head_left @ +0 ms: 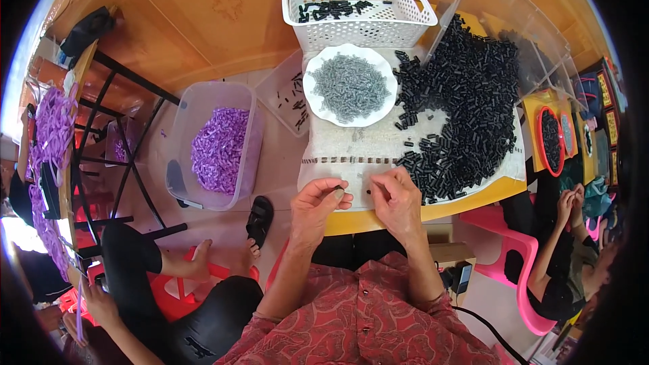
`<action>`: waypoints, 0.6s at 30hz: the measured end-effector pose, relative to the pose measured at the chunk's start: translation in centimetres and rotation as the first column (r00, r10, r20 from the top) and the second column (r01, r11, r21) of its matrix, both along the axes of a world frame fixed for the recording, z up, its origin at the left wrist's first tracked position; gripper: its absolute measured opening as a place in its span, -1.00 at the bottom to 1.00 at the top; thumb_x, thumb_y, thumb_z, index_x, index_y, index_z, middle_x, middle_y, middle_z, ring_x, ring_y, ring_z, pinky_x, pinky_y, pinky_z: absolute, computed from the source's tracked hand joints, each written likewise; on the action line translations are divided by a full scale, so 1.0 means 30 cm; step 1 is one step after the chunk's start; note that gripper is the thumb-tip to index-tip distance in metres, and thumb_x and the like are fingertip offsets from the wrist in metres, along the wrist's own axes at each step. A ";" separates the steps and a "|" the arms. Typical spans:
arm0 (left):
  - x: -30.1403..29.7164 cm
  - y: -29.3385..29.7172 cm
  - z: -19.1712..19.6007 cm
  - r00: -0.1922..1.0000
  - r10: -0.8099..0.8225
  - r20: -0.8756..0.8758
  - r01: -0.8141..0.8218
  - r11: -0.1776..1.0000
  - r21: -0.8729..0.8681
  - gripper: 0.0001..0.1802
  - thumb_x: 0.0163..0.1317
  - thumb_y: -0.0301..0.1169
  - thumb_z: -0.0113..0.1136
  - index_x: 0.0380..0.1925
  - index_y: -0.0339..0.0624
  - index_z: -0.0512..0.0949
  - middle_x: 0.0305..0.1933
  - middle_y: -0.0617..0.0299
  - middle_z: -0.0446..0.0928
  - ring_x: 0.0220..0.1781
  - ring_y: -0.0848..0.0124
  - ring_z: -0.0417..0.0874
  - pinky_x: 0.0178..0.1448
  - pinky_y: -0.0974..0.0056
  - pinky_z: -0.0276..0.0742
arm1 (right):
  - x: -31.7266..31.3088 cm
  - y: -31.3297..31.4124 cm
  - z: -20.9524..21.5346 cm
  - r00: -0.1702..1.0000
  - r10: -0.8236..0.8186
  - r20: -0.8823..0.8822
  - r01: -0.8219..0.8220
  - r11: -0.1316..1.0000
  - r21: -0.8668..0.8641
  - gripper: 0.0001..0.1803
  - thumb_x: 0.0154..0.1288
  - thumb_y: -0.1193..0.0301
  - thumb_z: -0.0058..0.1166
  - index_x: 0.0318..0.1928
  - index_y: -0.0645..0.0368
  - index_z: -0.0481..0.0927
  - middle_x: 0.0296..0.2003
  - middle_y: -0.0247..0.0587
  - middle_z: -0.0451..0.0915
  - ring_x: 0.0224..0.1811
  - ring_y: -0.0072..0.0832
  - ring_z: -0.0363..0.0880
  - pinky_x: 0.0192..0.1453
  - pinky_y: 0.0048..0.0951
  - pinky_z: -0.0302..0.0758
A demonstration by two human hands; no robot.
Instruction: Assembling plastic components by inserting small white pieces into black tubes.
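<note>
One small grey piece [339, 193] is the item in hand, seen in the head view just below the centre of the frame, at the near edge of the bench [473, 197]. It sits pinched between thumb and fingertips of the left hand [316, 211]; that grip is closed on it, with the remaining fingers curled. By its look it is a light, stiff part, judged easy to drop or flick away; the short body gives room for a fingertip pinch only, taken across its sides.

The right hand [395, 201] rests just beside it on the woven mat [351, 145], fingers bent and drawn together. Whether it grasps anything cannot be told, though a dark speck shows at its fingertips.

Supply sits further up the frame: a white plate [349, 85] of grey pieces at upper centre, and a heap of black tubes [466, 101] to its right, likewise small and rigid, liable to roll. A white basket [358, 5] stands beyond the plate.
</note>
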State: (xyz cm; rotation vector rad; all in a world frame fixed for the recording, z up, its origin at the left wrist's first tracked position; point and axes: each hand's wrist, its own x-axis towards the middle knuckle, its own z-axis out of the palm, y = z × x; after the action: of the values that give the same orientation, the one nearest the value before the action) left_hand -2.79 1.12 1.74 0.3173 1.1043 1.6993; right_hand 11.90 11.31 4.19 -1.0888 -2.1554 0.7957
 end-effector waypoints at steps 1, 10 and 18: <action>0.001 0.000 -0.002 1.000 0.003 0.002 -0.003 1.000 0.000 -0.79 0.34 -0.63 0.15 -0.04 -0.36 0.57 -0.07 0.04 0.65 -0.18 0.33 0.72 -0.06 0.26 0.70 | -0.019 0.012 -0.004 1.000 -0.006 -0.013 0.007 0.998 0.069 -0.89 0.16 0.54 0.25 -0.27 0.13 0.67 -0.36 -0.19 0.56 -0.50 -0.22 0.61 -0.43 -0.28 0.52; -0.015 -0.018 -0.042 0.987 -0.029 0.156 0.019 0.997 0.068 -0.68 0.34 -0.61 0.18 0.09 -0.34 0.55 -0.04 0.01 0.64 -0.12 0.29 0.72 0.00 0.23 0.69 | -0.173 0.116 -0.023 0.984 0.037 0.173 -0.064 0.986 0.154 -0.82 0.21 0.56 0.18 -0.18 0.08 0.69 -0.29 -0.13 0.56 -0.37 -0.13 0.64 -0.34 -0.20 0.55; -0.007 -0.012 -0.036 0.961 -0.019 0.278 -0.040 0.977 0.207 -0.65 0.34 -0.66 0.13 0.13 -0.31 0.54 0.07 -0.03 0.60 0.00 0.22 0.70 0.14 0.13 0.68 | -0.177 0.163 -0.003 0.959 0.131 0.253 -0.163 0.981 0.110 -0.87 0.22 0.52 0.17 -0.22 0.07 0.67 -0.28 -0.10 0.53 -0.37 -0.08 0.63 -0.30 -0.15 0.56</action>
State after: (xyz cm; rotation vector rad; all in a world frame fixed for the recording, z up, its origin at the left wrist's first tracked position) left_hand -3.01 0.75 0.66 0.1965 0.7220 1.8108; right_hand 6.58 16.20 4.12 -1.0125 -2.4823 0.6004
